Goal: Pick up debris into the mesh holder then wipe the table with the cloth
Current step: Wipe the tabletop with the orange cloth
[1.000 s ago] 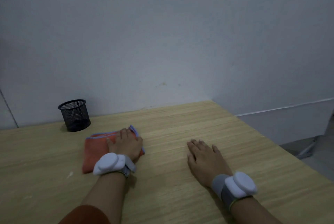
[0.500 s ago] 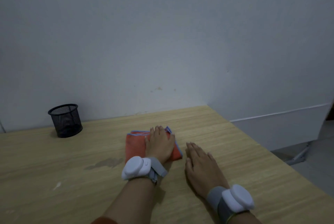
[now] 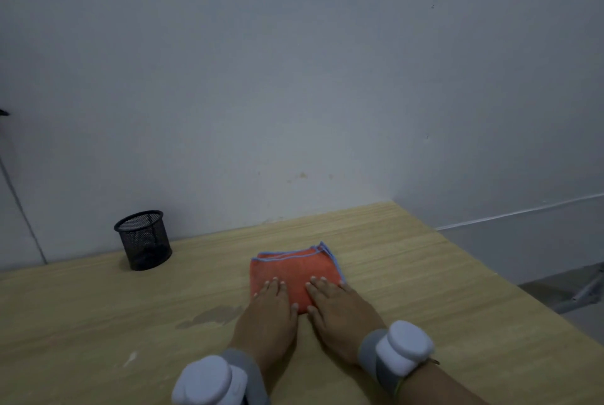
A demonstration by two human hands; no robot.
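Wiping step in hand. Folded orange cloth with blue edging (image 3: 294, 274) lies flat mid-table, well right of the black wire-mesh holder (image 3: 143, 240). My left hand (image 3: 266, 316) and right hand (image 3: 340, 313) press its near edge, fingers straight, gripping nothing. Next, I judge: sweep toward the damp smear (image 3: 212, 316) on the pale wooden table (image 3: 425, 290).

Cloth: the folded orange cloth (image 3: 291, 270) with blue edging is lying flat on the wooden table (image 3: 425, 306).
Hands: the left hand (image 3: 268, 316) and right hand (image 3: 340, 310) are pressing straight fingers on its near edge.
Holder: the black mesh holder (image 3: 143, 239) is standing upright near the wall.
Table: a damp streak (image 3: 212, 316) is showing left of the left hand.
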